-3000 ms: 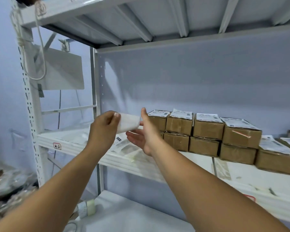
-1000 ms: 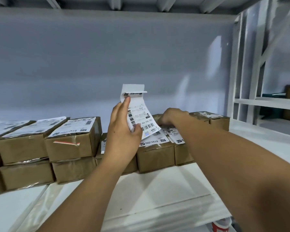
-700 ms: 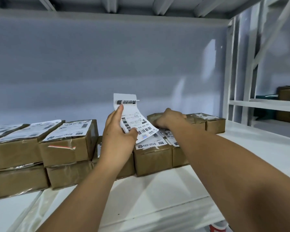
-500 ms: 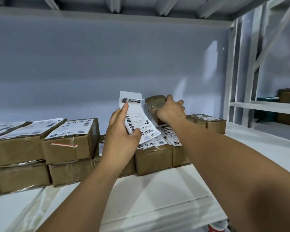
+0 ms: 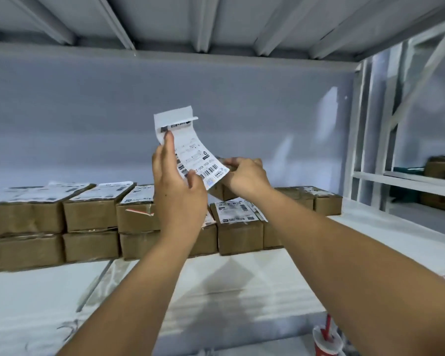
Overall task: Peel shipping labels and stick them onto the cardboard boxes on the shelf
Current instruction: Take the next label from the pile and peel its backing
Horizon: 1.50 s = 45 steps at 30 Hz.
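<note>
Lifted off the row [image 5: 93, 217] since earlier frames, a small cardboard box [image 5: 220, 192] sits in the right hand [image 5: 244, 177], fingers curled round it, at 4 o'clock of the shipping label [image 5: 190, 152]. Left hand [image 5: 177, 199] pinches that label upright, forefinger extended, above the shelf [image 5: 267, 278].

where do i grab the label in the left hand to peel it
Pinch the label at its top right corner, from the upper right: its edge there already stands off the white backing flap, and the left hand covers the left edge and bottom. The right hand grips a small box, so free it first.
</note>
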Tool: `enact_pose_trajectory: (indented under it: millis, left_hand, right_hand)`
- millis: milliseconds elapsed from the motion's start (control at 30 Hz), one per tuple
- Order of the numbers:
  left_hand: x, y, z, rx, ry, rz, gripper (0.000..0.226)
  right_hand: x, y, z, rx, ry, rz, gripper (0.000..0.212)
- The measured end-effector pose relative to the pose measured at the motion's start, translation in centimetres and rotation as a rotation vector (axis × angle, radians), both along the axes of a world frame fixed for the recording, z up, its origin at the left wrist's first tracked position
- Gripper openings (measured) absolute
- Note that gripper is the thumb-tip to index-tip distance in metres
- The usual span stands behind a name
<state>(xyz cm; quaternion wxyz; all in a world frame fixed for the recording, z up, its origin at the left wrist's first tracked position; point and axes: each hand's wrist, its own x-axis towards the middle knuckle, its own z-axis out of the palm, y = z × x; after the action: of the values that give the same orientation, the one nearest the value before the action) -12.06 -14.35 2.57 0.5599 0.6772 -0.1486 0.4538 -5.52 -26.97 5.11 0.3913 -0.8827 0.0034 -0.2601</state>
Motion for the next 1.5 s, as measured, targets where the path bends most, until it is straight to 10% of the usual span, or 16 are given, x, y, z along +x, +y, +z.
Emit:
enact_pose_trajectory:
  millis: [467, 633, 733, 867, 1267, 1500]
  left_hand:
    - [-4.3, 8.6, 1.7, -0.185, 0.323, -0.151, 0.039]
    - [-5.3, 9.1, 1.0, -0.144, 0.389, -0.168, 0.04]
    - [-5.7, 8.8, 1.0, -0.121, 0.397, -0.219, 0.046]
    - [-6.3, 8.5, 0.8, -0.119, 0.42, -0.333, 0.057]
    - [-7.6, 9.2, -0.2, 0.062, 0.308, -0.383, 0.057]
    - [-7.2, 9.9, 1.6, -0.162, 0.367, -0.237, 0.011]
  right_hand:
    - [-5.7, 7.1, -2.3, -0.005, 0.159, 0.009, 0.049]
    - [-6.3, 7.1, -2.9, -0.133, -0.074, -0.078, 0.043]
    - [-7.4, 8.1, -1.3, 0.292, -0.286, 0.084, 0.027]
    - [-9.1, 8.6, 1.0, 0.823, -0.063, 0.528, 0.024]
    - [-10.0, 8.6, 0.5, 0.32, -0.186, 0.383, 0.02]
    - [-10.5, 9.3, 0.1, 0.225, -0.174, 0.461, 0.018]
